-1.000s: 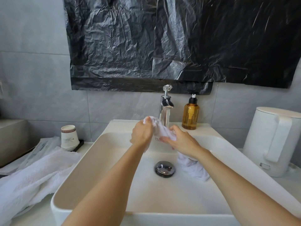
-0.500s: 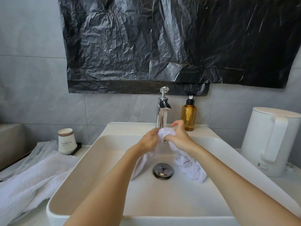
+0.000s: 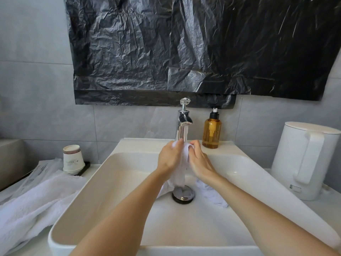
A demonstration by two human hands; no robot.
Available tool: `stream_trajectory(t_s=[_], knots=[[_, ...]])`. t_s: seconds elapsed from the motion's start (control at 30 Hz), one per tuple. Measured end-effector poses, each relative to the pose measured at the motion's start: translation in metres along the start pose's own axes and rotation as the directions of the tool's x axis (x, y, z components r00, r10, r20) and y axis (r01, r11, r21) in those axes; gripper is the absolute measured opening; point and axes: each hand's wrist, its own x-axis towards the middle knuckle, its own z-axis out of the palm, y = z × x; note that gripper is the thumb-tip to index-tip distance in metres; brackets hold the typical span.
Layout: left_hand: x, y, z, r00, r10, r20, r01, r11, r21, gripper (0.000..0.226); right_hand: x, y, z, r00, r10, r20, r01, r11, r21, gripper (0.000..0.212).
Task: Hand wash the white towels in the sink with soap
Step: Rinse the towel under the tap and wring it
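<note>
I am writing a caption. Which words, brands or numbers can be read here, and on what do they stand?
No text is readable.
Cups: dark print, too blurred to read.
Packets: faint print, too small to read.
Soap bottle: no label shows.
Kettle: small mark, unreadable.

Quick count: two hands, left hand and right hand, centre frame. White towels: one small towel between them and one big towel lower left. The white bit just lower right of the hands might be the same small one, can't tell. One sink, one faucet, one drain stopper, one amber pump bottle, one white kettle on the right, one stack of paper cups, number in it unclear.
</note>
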Motion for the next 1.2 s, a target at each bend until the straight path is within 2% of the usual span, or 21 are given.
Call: stream_trajectory(t_s=[0.13,0.2,0.27,0.37,0.47,0.5,0.6,0.73,0.77,0.83,0.9,0.97,1.07,1.1,1.13,1.2], knots=[[-0.002,0.006,0.001,0.995,-0.013,-0.095,0.026,0.989,0.146,0.050,-0.002,-0.008,0.009,0.994,-0.029,-0.107,0.028,1.000,-0.014,0.023],[-0.003,0.006,0.002,0.994,0.002,-0.110,0.021,0.978,0.206,0.053,-0.001,-0.010,0.009,0.986,-0.051,-0.159,0.035,0.994,-0.103,0.024],[-0.003,0.003,0.002,0.994,0.045,-0.099,-0.011,0.949,0.314,0.050,0.002,-0.010,0.006,0.971,-0.134,-0.199,0.088,0.971,-0.223,0.024],[0.001,-0.005,0.005,0.993,0.110,-0.030,-0.079,0.854,0.514,0.035,0.001,-0.012,-0.003,0.956,-0.233,-0.178,0.146,0.904,-0.402,0.026],[0.000,-0.003,0.008,0.999,0.037,-0.005,-0.027,0.825,0.564,0.042,-0.001,-0.012,-0.011,0.948,-0.296,-0.118,0.188,0.820,-0.541,0.031],[-0.001,-0.002,0.008,1.000,0.014,0.017,-0.021,0.848,0.529,0.044,-0.001,-0.011,-0.013,0.945,-0.306,-0.114,0.194,0.805,-0.560,0.032],[-0.003,0.001,0.002,0.986,-0.083,0.148,0.044,0.968,0.248,0.040,0.002,-0.009,-0.018,0.954,-0.267,-0.139,0.158,0.837,-0.523,0.029],[0.001,0.007,-0.006,0.930,-0.154,0.334,0.142,0.988,0.058,0.044,0.014,-0.001,-0.021,0.981,-0.075,-0.178,0.030,0.970,-0.240,0.023],[0.001,0.010,-0.007,0.916,-0.115,0.385,0.108,0.993,0.040,0.049,0.017,0.001,-0.022,0.980,-0.034,-0.198,0.005,0.990,-0.143,0.022],[0.000,0.010,-0.003,0.908,-0.013,0.418,-0.050,0.989,0.139,0.070,0.020,0.000,-0.022,0.973,0.025,-0.229,-0.019,0.999,0.026,0.023],[-0.001,0.005,0.002,0.941,-0.003,0.339,-0.075,0.973,0.219,0.085,0.021,-0.003,-0.022,0.978,0.055,-0.201,-0.032,0.992,0.119,0.023],[0.002,0.000,0.000,0.971,-0.015,0.237,-0.024,0.987,0.157,0.066,0.021,-0.004,-0.021,0.995,0.042,-0.091,-0.025,0.985,0.172,0.022],[0.007,0.007,-0.012,0.985,-0.147,0.089,0.151,0.987,-0.049,0.038,0.020,0.003,-0.018,0.994,0.006,0.105,-0.032,0.968,0.248,0.030],[0.009,0.009,-0.015,0.982,-0.184,0.037,0.188,0.974,-0.129,0.033,0.018,0.008,-0.018,0.987,0.009,0.163,-0.046,0.973,0.228,0.038],[0.011,0.010,-0.019,0.975,-0.224,-0.001,0.220,0.958,-0.182,0.028,0.016,0.013,-0.017,0.974,0.016,0.226,-0.047,0.990,0.134,0.048],[0.012,0.012,-0.024,0.956,-0.287,-0.054,0.263,0.927,-0.268,0.024,0.013,0.020,-0.016,0.939,0.035,0.342,0.025,0.985,-0.169,0.063]])
